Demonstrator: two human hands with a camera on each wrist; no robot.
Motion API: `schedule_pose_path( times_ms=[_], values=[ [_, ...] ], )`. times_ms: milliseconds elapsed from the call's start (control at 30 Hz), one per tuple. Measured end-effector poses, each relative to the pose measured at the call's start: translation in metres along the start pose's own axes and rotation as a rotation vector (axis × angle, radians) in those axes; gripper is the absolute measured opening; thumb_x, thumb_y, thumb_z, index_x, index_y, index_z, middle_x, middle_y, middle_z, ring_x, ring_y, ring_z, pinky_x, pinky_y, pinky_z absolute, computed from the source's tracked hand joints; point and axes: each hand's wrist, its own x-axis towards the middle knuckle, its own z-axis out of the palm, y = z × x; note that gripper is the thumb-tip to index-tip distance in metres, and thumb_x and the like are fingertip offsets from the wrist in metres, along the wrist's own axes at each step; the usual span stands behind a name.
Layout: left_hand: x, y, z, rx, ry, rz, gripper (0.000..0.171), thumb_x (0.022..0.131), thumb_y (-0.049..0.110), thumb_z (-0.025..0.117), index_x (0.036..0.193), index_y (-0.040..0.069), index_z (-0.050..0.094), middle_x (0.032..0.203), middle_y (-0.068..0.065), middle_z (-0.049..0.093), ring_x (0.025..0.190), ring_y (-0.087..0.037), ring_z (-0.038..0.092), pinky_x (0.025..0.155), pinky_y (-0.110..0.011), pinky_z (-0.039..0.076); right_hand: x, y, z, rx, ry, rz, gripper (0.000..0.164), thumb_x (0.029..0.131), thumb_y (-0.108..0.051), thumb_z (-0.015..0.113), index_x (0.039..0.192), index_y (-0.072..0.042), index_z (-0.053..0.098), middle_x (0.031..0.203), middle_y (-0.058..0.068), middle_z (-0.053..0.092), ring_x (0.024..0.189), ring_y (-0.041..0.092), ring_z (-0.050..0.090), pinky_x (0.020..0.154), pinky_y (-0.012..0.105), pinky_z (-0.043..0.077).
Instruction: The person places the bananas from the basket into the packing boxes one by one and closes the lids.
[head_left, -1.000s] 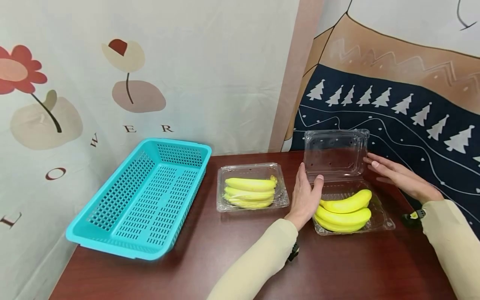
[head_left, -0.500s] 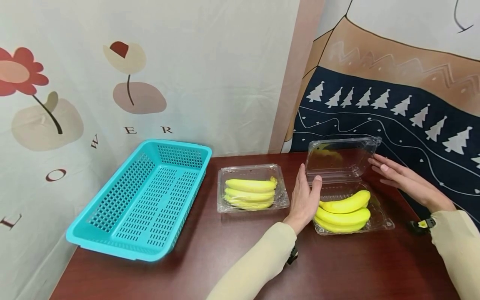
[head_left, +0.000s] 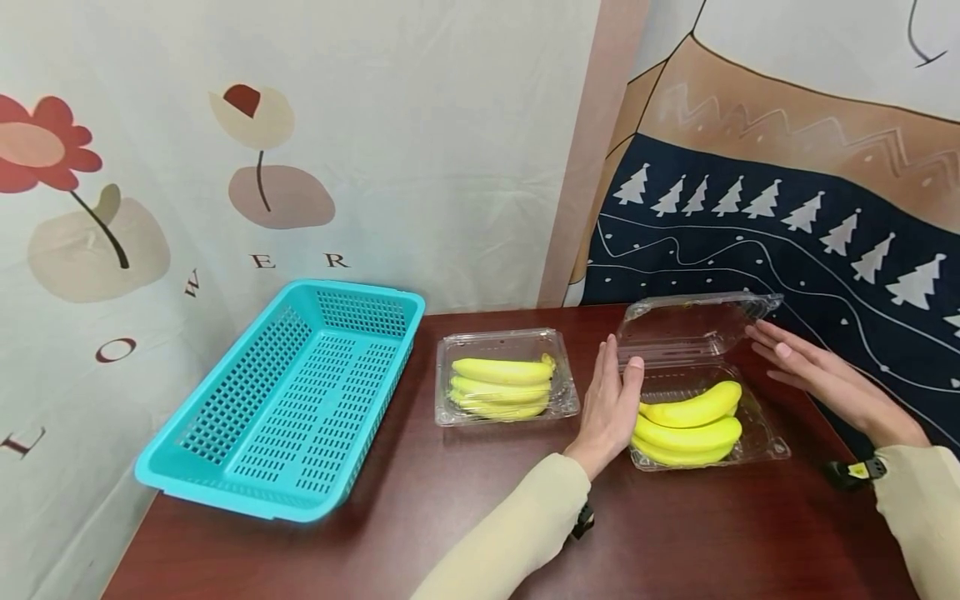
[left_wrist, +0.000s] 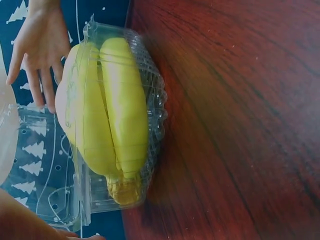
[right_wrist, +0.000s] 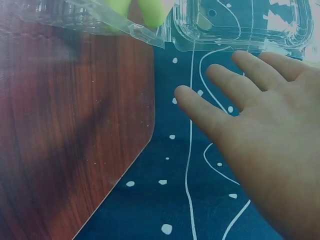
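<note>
A clear plastic clamshell box lies on the table at the right, its lid tilted partway over the base. Inside the base rests a bunch of yellow bananas, seen from the side in the left wrist view. My left hand stands at the box's left side, fingers straight and thumb up, overlapping its left edge. Over on the right side, my right hand reaches with straight fingers, fingertips at the lid's right edge. In the right wrist view that hand has its fingers extended and spread.
A second clear box holding bananas, lid down, sits left of my left hand. A turquoise plastic basket stands at the table's left. Printed cloth hangs behind the reddish-brown table.
The lid has swung down from nearly upright to a lower tilt. My right hand has moved right and slightly down along with it; my left hand has barely shifted.
</note>
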Motion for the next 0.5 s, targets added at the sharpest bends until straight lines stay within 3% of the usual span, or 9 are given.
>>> schedule_pose_path(
  times_ms=[167, 367, 500],
  values=[
    [-0.007, -0.001, -0.001, -0.007, -0.02, -0.003, 0.074, 0.107, 0.062, 0.026, 0.167, 0.019, 0.02, 0.173, 0.003, 0.012, 0.157, -0.017, 0.019, 0.125, -0.048, 0.023, -0.009, 0.0, 0.004, 0.012, 0.006, -0.025, 0.055, 0.114, -0.014, 0.027, 0.165, 0.001, 0.012, 0.167, -0.004, 0.029, 0.131, -0.021, 0.037, 0.094, 0.005, 0.042],
    [-0.016, -0.001, -0.002, -0.019, -0.037, -0.022, 0.073, 0.106, 0.062, 0.027, 0.167, 0.022, 0.021, 0.174, 0.002, 0.011, 0.153, -0.019, 0.031, 0.124, -0.049, 0.023, -0.015, 0.0, 0.008, -0.034, 0.015, 0.038, 0.056, 0.115, -0.025, 0.019, 0.165, 0.0, 0.011, 0.169, 0.019, 0.021, 0.129, -0.022, 0.035, 0.091, 0.004, 0.041],
    [-0.021, -0.001, -0.004, -0.01, -0.052, -0.037, 0.072, 0.106, 0.063, 0.026, 0.167, 0.025, 0.021, 0.173, 0.003, 0.011, 0.146, -0.018, 0.043, 0.124, -0.05, 0.024, -0.021, -0.002, 0.012, -0.046, 0.028, 0.052, 0.056, 0.116, -0.027, 0.017, 0.165, -0.001, 0.013, 0.17, 0.013, 0.023, 0.128, -0.024, 0.034, 0.091, 0.004, 0.041]
  ],
)
